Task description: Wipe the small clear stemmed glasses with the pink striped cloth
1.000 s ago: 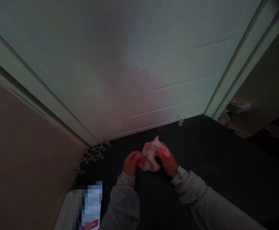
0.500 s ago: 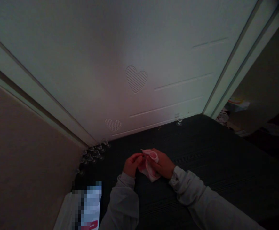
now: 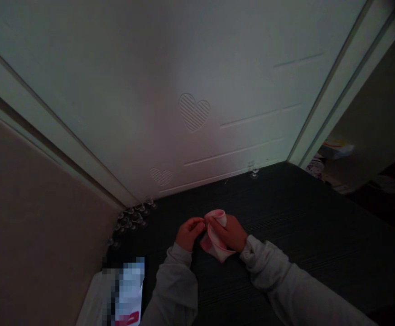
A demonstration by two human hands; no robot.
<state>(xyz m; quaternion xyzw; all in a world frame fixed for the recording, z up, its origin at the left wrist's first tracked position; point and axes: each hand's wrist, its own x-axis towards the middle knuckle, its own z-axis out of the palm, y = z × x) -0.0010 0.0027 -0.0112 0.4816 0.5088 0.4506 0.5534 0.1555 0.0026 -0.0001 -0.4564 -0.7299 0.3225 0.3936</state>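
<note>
Over the dark table, my right hand (image 3: 232,232) is closed round a pink cloth (image 3: 215,246), which is folded over at the top and hangs below the fingers. My left hand (image 3: 188,233) meets it from the left, thumb and fingers pinched together at the cloth's edge. Whatever sits in that pinch is hidden by the fingers and too dim to name. Several small clear stemmed pieces, like tiny glass goblets (image 3: 132,220), stand clustered in the table's back left corner. One more clear piece (image 3: 254,172) stands by the back edge on the right.
A white door panel (image 3: 132,90) with engraved hearts rises behind the dark table (image 3: 286,235). At the lower left lie a lit, partly blurred phone-like screen (image 3: 129,290) and a pale flat object (image 3: 90,299). Beyond the right edge are a box (image 3: 337,148) and other clutter.
My right hand has shifted the cloth slightly, so its lower corner now spreads further right and its top fold looks rounder. The left hand stays nearly in place, still pinched.
</note>
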